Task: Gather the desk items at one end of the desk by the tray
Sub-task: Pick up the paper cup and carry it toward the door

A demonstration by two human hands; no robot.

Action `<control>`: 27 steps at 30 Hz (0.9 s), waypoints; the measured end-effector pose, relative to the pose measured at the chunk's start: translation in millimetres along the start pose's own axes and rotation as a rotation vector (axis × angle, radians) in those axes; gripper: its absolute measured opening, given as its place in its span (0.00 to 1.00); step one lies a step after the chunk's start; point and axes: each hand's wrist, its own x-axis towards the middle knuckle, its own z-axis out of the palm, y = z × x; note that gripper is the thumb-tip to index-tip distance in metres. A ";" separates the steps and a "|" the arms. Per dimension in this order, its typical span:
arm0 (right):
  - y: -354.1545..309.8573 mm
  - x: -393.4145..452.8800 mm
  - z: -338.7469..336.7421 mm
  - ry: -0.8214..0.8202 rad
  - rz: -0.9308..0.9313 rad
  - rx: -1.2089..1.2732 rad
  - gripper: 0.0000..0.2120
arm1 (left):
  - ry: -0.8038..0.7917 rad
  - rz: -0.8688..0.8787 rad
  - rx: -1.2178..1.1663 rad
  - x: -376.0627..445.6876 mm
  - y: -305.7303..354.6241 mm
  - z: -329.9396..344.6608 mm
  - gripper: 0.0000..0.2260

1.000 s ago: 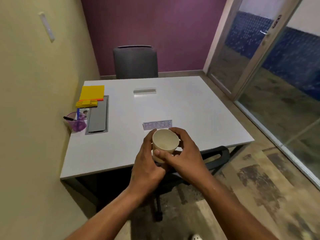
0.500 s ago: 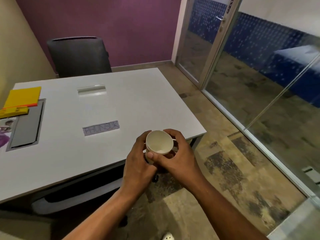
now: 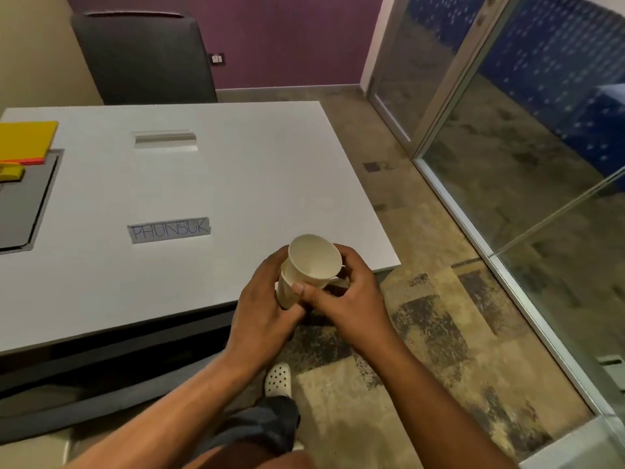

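A: Since a second ago the view has swung right, so the yellow items now sit at the far left edge, and the cream paper cup (image 3: 313,257) has tipped its mouth up toward the camera instead of standing level between the palms.

B: Who has the cup?

A: Both. The left hand (image 3: 262,308) wraps the lower body from the left, and the right hand (image 3: 351,299) closes on it from the right, thumb pressed across the front. There seem to be two cups nested, one rim showing just below the other; I can't be sure.

B: Where is it relative to the counter?

A: In the air just over the near right corner of the white counter (image 3: 236,184), not resting on it. The paper name label (image 3: 169,230) lies on the counter to the left of the hands.

B: And the goal end?

A: The grey recessed tray (image 3: 23,204) is at the far left, with the yellow notepad (image 3: 25,140) touching its far edge and a yellow clip-like piece (image 3: 12,172) on it. So the cup lies well apart from the tray, and the carry runs leftward across the counter. The left hand is on the nearer side, so I judge it the likelier one to set the cup down upright beside the tray.
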 end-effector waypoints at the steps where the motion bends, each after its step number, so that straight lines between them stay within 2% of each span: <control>1: 1.5 10.8 -2.3 0.007 0.001 0.002 0.34 | 0.005 -0.006 -0.009 8.9 -2.2 4.0 0.32; 5: -5.0 60.7 -11.0 0.027 -0.012 -0.003 0.33 | 0.034 -0.074 -0.043 44.8 -11.1 12.1 0.30; 10: -18.4 121.9 -4.0 -0.028 -0.041 0.046 0.33 | 0.102 -0.190 0.029 78.2 -29.2 4.4 0.40; 14: -16.1 164.2 20.1 -0.120 -0.038 0.076 0.31 | 0.182 -0.286 0.055 96.3 -44.5 -10.9 0.36; 21: 28.6 243.2 73.4 -0.329 -0.004 0.058 0.28 | 0.397 -0.474 0.005 113.3 -73.5 -25.0 0.32; 27: 86.9 323.0 127.7 -0.488 0.037 -0.088 0.28 | 0.566 -0.572 0.020 136.3 -73.1 -14.4 0.30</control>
